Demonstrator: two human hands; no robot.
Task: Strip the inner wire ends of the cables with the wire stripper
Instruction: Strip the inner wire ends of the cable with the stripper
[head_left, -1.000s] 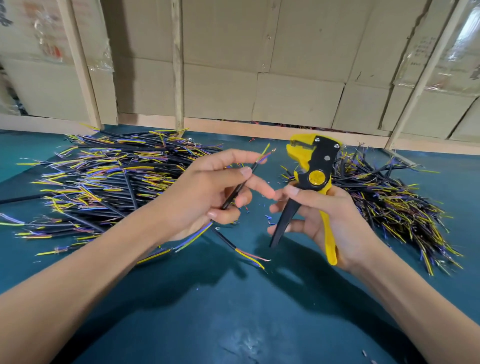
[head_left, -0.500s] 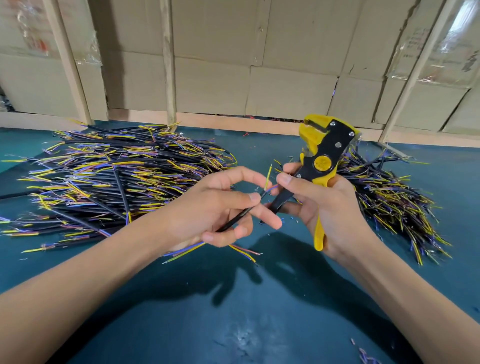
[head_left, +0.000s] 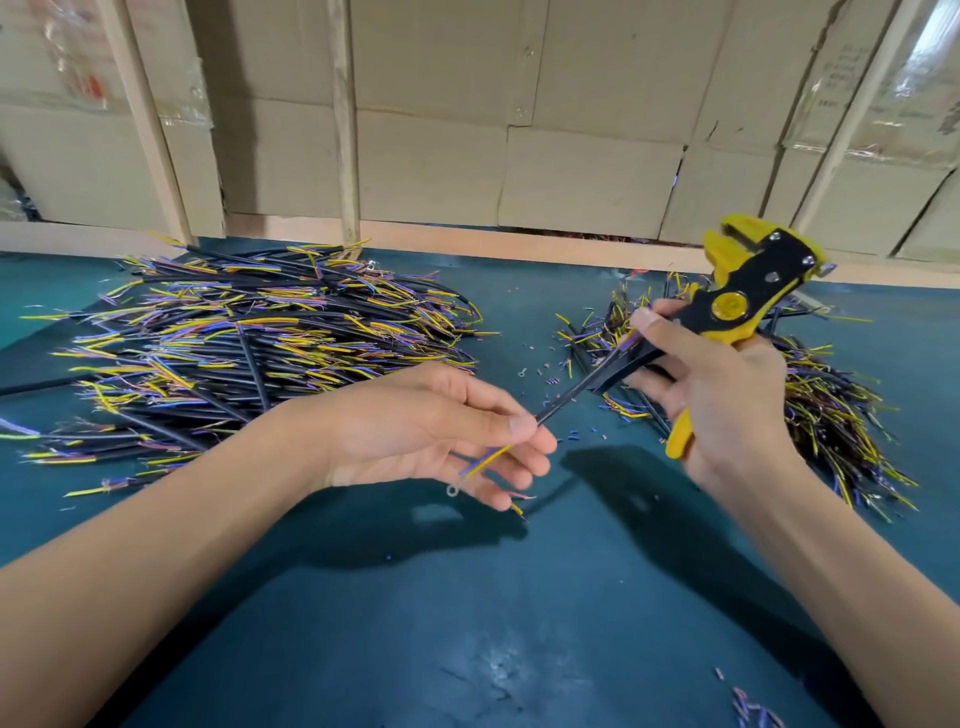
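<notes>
The hands have drawn apart since a moment ago. The left hand (head_left: 436, 441) pinches a black cable (head_left: 571, 395) stretched toward the right hand (head_left: 727, 400), which grips the raised yellow wire stripper (head_left: 743, 296). The cable is likely being repositioned for stripping.

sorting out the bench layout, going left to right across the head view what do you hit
big cable pile → left hand pinching a black cable → right hand gripping the yellow and black wire stripper → smaller cable pile
</notes>
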